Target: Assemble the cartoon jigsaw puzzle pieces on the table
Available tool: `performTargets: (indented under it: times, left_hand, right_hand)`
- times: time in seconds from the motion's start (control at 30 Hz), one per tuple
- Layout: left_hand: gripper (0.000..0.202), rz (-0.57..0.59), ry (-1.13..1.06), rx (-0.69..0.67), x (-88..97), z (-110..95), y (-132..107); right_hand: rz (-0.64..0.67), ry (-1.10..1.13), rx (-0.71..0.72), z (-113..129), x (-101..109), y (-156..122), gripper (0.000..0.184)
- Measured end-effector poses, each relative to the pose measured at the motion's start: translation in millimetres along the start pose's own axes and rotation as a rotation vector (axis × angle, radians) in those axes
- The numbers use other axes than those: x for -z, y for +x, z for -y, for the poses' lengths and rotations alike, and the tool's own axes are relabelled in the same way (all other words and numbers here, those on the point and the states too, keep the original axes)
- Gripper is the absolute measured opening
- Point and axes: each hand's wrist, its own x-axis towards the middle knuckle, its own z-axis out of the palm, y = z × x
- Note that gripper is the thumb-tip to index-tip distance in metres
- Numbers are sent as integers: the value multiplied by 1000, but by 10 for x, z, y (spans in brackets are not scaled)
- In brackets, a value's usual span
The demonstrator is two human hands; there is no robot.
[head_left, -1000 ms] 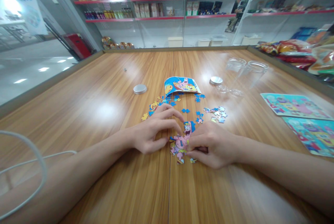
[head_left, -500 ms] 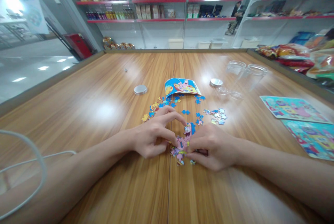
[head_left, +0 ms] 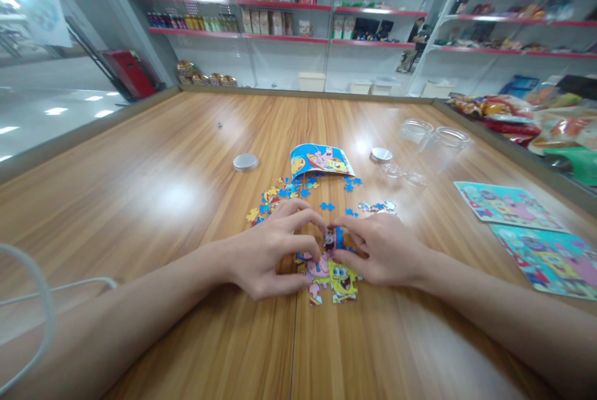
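A partly joined cartoon jigsaw cluster (head_left: 332, 275) lies on the wooden table (head_left: 163, 188) between my hands. My left hand (head_left: 268, 252) curls over its left edge, fingertips pinching at the top of the cluster. From the right, my right hand (head_left: 377, 247) meets it, fingers pinched on the blue top pieces. Loose puzzle pieces (head_left: 280, 191) lie scattered just behind my hands. A curled picture card (head_left: 321, 160) sits beyond them.
Two metal lids (head_left: 245, 162) (head_left: 381, 154) and clear jars (head_left: 433, 145) lie farther back. Two finished puzzle sheets (head_left: 506, 206) rest at the right. Snack bags (head_left: 527, 111) crowd the right edge, a white cable (head_left: 32, 291) loops at the left, and shop shelves (head_left: 280, 8) stand behind.
My right hand has moved up from the cluster's lower right to its top, uncovering a yellow figure. My left fingertips have closed in toward it. The view shifted slightly.
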Motion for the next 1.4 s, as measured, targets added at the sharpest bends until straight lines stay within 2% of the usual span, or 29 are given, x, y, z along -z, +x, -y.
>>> performTargets:
  times: [0.07, 0.13, 0.23, 0.43, 0.53, 0.67, 0.83, 1.03, 1.17, 1.4]
  left_hand:
    - [47, -5, 29, 28, -14, 6, 3]
    - [59, 4, 54, 48, -26, 20, 0]
    - [65, 21, 83, 62, -34, 48, -19]
    - [64, 37, 132, 59, -24, 100, -63]
    - [62, 38, 132, 39, -11, 104, -59]
    - [56, 33, 118, 7, 7, 88, -38]
    - [45, 48, 95, -34, 8, 83, -35]
    - [43, 29, 59, -75, -1, 78, -42]
    - [40, 59, 36, -67, 8, 63, -23]
    - [38, 104, 66, 31, -4, -32, 11]
  right_hand:
    - [52, -24, 17, 32, 50, -12, 51]
    - [115, -64, 49, 62, 106, -24, 67]
    - [200, -136, 71, 100, 172, -31, 83]
    - [252, -246, 52, 160, 189, -31, 94]
    - [253, -240, 48, 188, 179, -39, 86]
    - [266, -235, 58, 227, 181, -43, 59]
    - [260, -201, 88, 233, 183, -29, 45]
    - [271, -148, 91, 189, 167, -14, 24]
    - [270, -118, 94, 209, 191, -15, 24]
    - [241, -160, 94, 361, 275, -63, 33]
